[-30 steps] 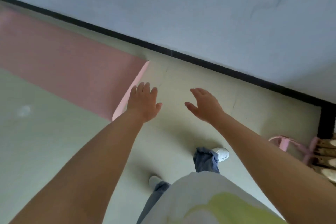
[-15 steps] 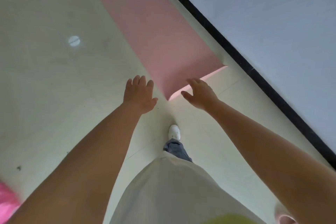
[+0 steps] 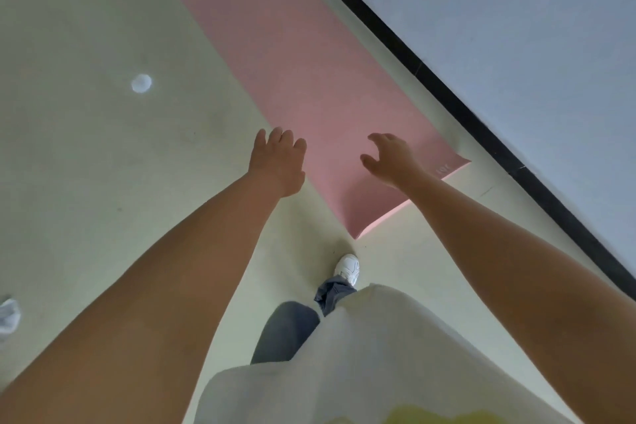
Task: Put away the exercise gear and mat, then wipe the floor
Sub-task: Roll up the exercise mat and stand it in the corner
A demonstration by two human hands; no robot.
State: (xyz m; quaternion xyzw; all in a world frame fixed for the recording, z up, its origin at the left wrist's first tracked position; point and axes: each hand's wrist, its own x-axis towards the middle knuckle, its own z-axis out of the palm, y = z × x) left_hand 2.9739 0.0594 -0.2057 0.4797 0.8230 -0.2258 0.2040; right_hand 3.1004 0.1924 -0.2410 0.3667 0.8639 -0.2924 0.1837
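Lying flat along wall: pink mat (image 3: pixel 309 79), unrolled; both hands' fingers loosely spread, holding nothing.

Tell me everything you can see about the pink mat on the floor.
The pink foam-like exercise mat is a long rectangle lying unrolled and flat on the pale floor, beside the black skirting strip of the wall. Its near edge looks lighter pink, and small unreadable lettering marks the near corner by the wall. The left hand and right hand, both empty, hang above its near end; contact cannot be told.
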